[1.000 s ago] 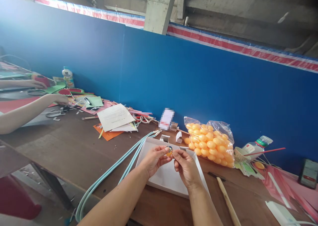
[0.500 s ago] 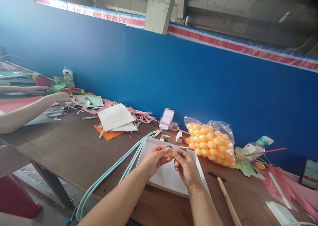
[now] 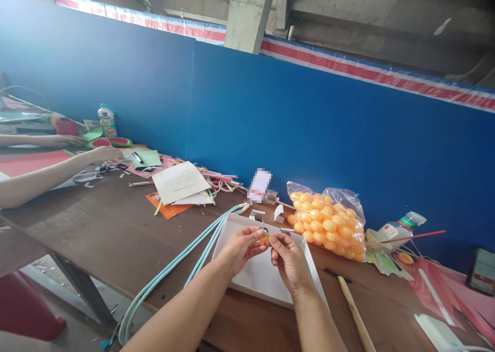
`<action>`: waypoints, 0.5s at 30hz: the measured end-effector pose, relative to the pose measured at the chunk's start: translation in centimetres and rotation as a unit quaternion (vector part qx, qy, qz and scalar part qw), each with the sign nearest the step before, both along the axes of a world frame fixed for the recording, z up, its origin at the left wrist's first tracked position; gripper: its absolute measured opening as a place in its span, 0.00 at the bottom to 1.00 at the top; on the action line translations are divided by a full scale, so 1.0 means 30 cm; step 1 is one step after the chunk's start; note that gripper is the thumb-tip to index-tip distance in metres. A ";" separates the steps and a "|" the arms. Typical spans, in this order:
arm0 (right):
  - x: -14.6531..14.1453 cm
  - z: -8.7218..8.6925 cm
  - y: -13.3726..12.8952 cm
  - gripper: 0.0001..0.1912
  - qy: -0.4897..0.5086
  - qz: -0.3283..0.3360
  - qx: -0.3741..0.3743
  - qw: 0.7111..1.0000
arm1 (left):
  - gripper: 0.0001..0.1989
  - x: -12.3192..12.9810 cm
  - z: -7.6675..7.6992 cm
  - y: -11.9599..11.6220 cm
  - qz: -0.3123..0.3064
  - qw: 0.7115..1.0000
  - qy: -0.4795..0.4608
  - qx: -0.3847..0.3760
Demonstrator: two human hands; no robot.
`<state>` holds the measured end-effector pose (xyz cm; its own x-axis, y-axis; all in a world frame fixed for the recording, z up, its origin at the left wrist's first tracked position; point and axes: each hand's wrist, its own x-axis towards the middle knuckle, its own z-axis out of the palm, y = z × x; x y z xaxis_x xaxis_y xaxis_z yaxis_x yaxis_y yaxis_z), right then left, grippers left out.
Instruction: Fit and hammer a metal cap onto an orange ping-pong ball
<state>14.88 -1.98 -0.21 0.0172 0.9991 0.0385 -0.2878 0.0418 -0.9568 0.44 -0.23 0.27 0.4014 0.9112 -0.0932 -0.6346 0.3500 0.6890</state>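
Above a shallow white box (image 3: 263, 280), my left hand (image 3: 242, 249) pinches a small round object (image 3: 264, 235), orange below with a dark, shiny top. The thumb and fingertips of my right hand (image 3: 290, 259) close on the right side of this same object. Both hands meet over the far half of the box. Behind the box to the right lies a clear bag of orange balls (image 3: 328, 220). Pale blue cords (image 3: 181, 259) run along the box's left side.
A hammer (image 3: 353, 311) lies right of the box. Behind stand a pixelated phone (image 3: 260, 185) and a bottle (image 3: 406, 228). Papers (image 3: 181, 182) lie at left, near another person's arms (image 3: 58, 171). A blue partition (image 3: 232, 110) rises behind the table.
The other person's nearer hand has shifted slightly right and down, over the papers. My two hands and the small object look unmoved.
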 end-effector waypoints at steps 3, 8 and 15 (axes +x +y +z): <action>-0.001 0.002 0.000 0.09 -0.004 0.000 -0.001 1.000 | 0.10 0.001 0.000 -0.002 0.004 1.000 0.003 -0.002; 0.002 0.004 -0.002 0.09 -0.010 0.000 -0.005 1.000 | 0.10 0.000 0.000 -0.002 0.006 1.000 0.008 0.002; 0.004 0.002 0.000 0.10 -0.024 -0.002 -0.007 1.000 | 0.11 0.000 0.004 -0.004 0.013 1.000 0.021 0.000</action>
<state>14.99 -1.97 -0.14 0.0201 0.9995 0.0246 -0.2408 0.0287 -0.9701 0.43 -0.35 0.40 0.3726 0.9215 -0.1099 -0.6147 0.3338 0.7147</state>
